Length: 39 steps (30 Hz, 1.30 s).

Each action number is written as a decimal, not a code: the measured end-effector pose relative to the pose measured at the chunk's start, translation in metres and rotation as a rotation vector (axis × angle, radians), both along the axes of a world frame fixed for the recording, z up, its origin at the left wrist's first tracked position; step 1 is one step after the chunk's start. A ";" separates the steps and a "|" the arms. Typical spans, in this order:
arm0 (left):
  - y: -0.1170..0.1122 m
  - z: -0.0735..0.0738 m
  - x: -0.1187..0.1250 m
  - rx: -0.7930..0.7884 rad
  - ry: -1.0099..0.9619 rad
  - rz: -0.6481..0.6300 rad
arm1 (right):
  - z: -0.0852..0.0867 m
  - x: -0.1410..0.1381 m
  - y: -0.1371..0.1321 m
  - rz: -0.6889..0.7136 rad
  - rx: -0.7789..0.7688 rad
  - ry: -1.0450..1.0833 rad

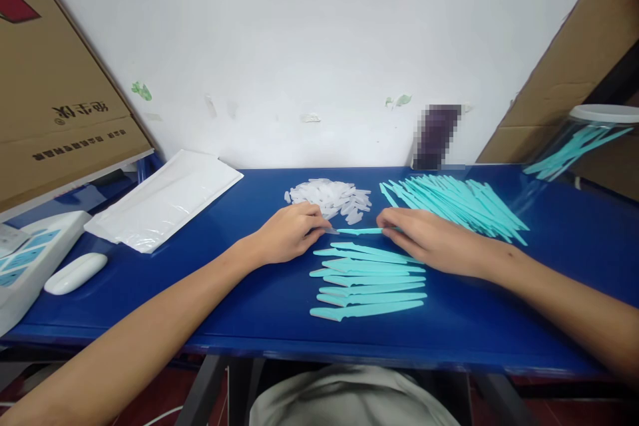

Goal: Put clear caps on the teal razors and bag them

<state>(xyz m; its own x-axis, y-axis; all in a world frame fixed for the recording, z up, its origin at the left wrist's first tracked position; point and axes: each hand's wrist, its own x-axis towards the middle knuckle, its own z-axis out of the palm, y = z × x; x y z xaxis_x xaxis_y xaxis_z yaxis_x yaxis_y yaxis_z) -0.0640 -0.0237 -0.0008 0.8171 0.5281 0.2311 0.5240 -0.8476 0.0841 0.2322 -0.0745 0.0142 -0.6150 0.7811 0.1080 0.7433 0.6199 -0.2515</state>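
My left hand [289, 233] and my right hand [424, 236] hold one thin teal plastic stick [359, 231] between them, just above the blue table [224, 293]. The left fingers pinch its left tip, where a small clear cap [331, 230] sits. The right fingers grip its other end. Just below lies a neat row of several capped teal sticks [369, 279]. Behind my left hand is a heap of clear white caps [332, 198]. Behind my right hand lies a large loose pile of teal sticks [459, 203].
A stack of clear plastic bags [164, 200] lies at the left. A white mouse-shaped object [74, 273] and a white device [24, 259] sit at the far left, below a cardboard box [54, 80]. At the right stands a clear jar of teal sticks [579, 146].
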 end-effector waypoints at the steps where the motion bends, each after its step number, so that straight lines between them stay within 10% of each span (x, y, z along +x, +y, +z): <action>1: 0.000 0.000 0.000 -0.004 -0.005 -0.003 | -0.001 0.000 0.000 0.001 0.014 -0.007; 18: -0.005 -0.002 0.010 0.028 -0.143 -0.044 | -0.010 -0.016 -0.002 0.011 0.311 -0.121; 39: 0.002 0.000 0.000 0.060 -0.001 0.098 | -0.002 -0.005 -0.003 0.166 0.116 -0.063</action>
<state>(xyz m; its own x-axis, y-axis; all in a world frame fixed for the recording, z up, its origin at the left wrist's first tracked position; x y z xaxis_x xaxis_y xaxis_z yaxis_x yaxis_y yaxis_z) -0.0640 -0.0221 -0.0006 0.7619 0.5908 0.2653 0.6047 -0.7956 0.0351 0.2274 -0.0776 0.0117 -0.7427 0.6531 0.1481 0.6405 0.7573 -0.1277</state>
